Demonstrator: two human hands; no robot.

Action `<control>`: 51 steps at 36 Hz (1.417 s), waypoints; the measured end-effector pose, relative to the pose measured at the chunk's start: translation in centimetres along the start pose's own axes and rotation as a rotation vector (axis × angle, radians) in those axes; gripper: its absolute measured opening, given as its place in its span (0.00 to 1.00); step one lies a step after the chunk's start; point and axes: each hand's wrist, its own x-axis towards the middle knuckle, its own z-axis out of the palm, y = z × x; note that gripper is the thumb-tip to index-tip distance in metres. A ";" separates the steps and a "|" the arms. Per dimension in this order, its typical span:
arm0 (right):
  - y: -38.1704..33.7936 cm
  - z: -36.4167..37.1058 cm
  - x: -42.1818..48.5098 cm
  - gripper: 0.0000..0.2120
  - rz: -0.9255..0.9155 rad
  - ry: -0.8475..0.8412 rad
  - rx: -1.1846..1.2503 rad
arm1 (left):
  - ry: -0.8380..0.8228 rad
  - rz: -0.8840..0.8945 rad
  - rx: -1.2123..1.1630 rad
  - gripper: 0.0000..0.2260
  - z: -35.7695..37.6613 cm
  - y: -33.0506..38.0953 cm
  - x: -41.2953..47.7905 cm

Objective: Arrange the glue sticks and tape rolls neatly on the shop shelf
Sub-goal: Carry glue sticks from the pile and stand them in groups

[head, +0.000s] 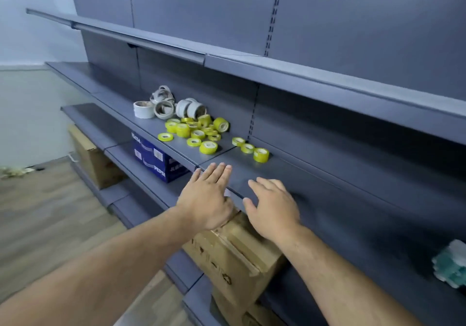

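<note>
A loose heap of several small yellow tape rolls (196,130) lies on the grey metal shelf (315,181). Three more yellow rolls (250,148) sit in a short row to its right. Behind the heap, several larger white tape rolls (164,104) are piled against the back panel. My left hand (208,197) hovers at the shelf's front edge with straight fingers, holding nothing. My right hand (273,207) is beside it over the shelf edge, fingers relaxed, also holding nothing. Both hands are short of the rolls. I see no glue sticks for certain.
A blurred teal and white bundle (451,265) sits at the far right of the shelf. On the shelf below stand a blue Pepsi carton (157,159) and brown cardboard boxes (234,252); another brown box (94,164) stands further left. An upper shelf (277,70) overhangs. Wooden floor lies to the left.
</note>
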 end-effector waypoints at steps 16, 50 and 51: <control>-15.4 8.9 18.8 0.24 -0.221 -0.113 0.056 | 0.006 -0.260 0.047 0.34 -1.7 -22.1 5.1; -42.5 23.6 59.7 0.20 -0.251 -0.128 -0.003 | 0.015 -0.209 0.086 0.33 -7.6 -64.8 27.8; -42.7 23.9 60.6 0.21 -0.240 -0.129 -0.007 | 0.012 -0.195 0.087 0.32 -7.6 -65.6 28.7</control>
